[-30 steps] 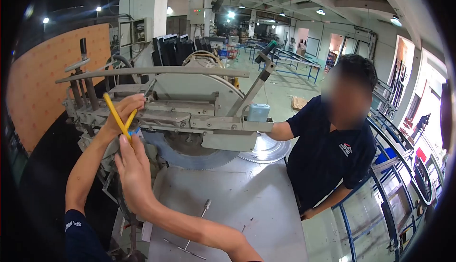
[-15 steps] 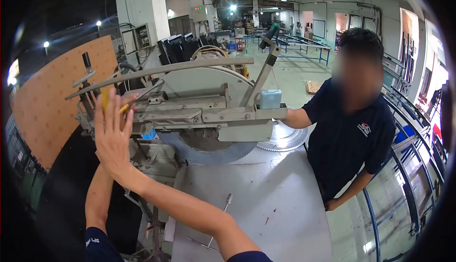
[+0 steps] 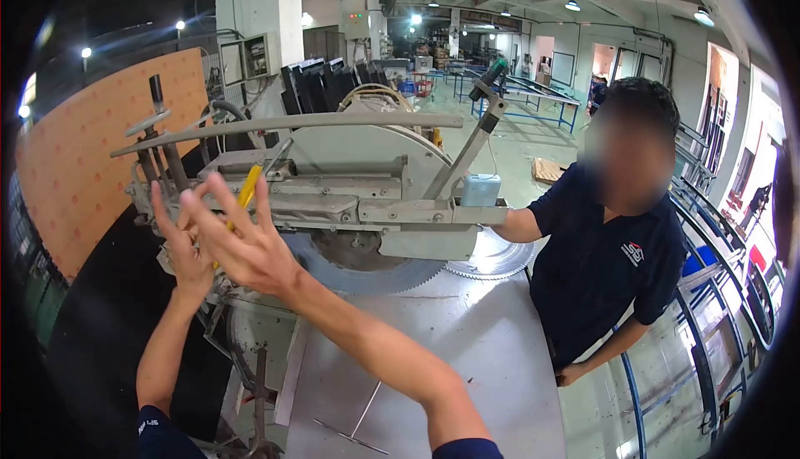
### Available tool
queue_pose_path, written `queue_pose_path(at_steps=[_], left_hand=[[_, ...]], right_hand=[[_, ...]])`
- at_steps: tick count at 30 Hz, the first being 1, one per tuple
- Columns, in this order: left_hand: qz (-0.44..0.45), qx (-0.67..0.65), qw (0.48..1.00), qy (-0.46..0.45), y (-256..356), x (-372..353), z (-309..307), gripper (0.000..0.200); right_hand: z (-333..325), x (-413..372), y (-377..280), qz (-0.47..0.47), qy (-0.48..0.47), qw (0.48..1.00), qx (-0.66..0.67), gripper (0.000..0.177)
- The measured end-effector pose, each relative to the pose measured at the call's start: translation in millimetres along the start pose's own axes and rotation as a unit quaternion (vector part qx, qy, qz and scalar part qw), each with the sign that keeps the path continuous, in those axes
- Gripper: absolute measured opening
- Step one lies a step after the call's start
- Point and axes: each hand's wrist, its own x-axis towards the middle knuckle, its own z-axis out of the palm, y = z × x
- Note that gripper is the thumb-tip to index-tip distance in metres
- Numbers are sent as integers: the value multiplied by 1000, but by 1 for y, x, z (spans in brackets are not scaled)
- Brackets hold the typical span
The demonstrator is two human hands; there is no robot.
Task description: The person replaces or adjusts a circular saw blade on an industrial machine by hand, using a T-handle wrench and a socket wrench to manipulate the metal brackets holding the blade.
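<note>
My right hand is raised with its fingers spread, at the left end of a grey circular saw machine. Just left of it is my left hand, fingers stretched upward and partly hidden behind the right. A yellow bar-shaped piece, like a tool handle, shows behind the right fingers; I cannot tell whether a hand touches it. Under the machine's guard sits a large toothed saw blade. A second round blade lies at the bench's far right. Below my right forearm is a T-handled metal tool.
A co-worker in a dark shirt stands at the right, one hand behind the machine's end. A blue-grey box sits on the machine. An orange panel stands at left. Metal frames line the right side.
My right hand has moved right and down, and its fingers have spread. My left hand, formerly hidden behind it, now shows. The view has shifted slightly.
</note>
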Motion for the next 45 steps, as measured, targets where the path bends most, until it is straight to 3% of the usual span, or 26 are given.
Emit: queue_pose_path(at_steps=[2,3,6,7,10,11,14,15,18,19,20,21,22,23,24,26,28,30,31,32,34,37,40,42,43,45], left_hand=[[-74,-80,991,83,40,7,21,88],[100,37,991,75,28,7,19,86],[285,420,854,112,27,11,9,79],[383,396,831,82,34,22,8,63],[446,543,705,-96,35,19,-8,43],[387,543,736,-116,58,27,-4,34],[447,526,709,-142,73,35,-15,32],[458,525,707,-119,85,39,-11,30],[361,546,744,-131,101,47,-7,24],[255,510,799,-192,96,46,-11,28],[78,392,895,-197,103,54,-8,31],[-105,252,943,-190,114,65,0,33],[-280,98,940,-170,121,70,4,36],[-324,-166,922,-132,110,70,5,39],[-395,-299,866,-63,106,67,6,39],[-500,-533,678,73,113,53,11,39],[-493,-645,580,61,88,19,11,37],[-467,-497,731,9,84,-9,13,43],[-339,-322,878,98,87,-14,21,48],[-186,-123,958,182,99,-15,35,52],[-28,100,975,198,102,-10,46,55],[-62,151,986,18,91,4,38,50],[-116,203,956,-175,85,5,23,46],[-271,-86,958,-31,91,12,30,36],[-335,-286,897,41,100,18,29,34],[-401,-626,646,169,97,26,29,28]], right_hand=[[1,0,-4,85,72,985,135,34],[3,-9,-4,93,68,981,159,53],[35,-28,-9,171,148,962,153,60],[36,-25,-10,204,182,950,150,64],[2,-4,1,284,75,937,189,69],[13,-21,10,289,2,945,152,58],[3,-22,12,410,-168,878,179,52],[9,-28,13,388,-109,903,147,43],[26,-28,28,362,-38,914,176,34],[18,-24,29,345,-19,920,188,28],[20,-24,33,333,-13,921,201,29],[24,-27,38,322,-7,922,214,29],[27,-30,44,309,-1,924,226,29],[29,-30,48,311,20,923,226,29],[28,-30,52,314,27,921,231,29],[27,-29,58,322,44,915,240,28],[32,-39,63,305,7,925,225,26],[31,-47,64,299,-29,931,208,26],[31,-51,63,293,-41,937,187,26],[30,-53,62,294,-38,937,184,26],[31,-54,62,294,-34,938,180,25],[35,-50,60,291,-38,938,184,27],[46,-51,46,320,-56,924,204,30],[43,-50,43,348,-49,913,208,34],[46,-54,43,368,-32,906,207,34],[42,-47,44,398,43,888,224,33]])
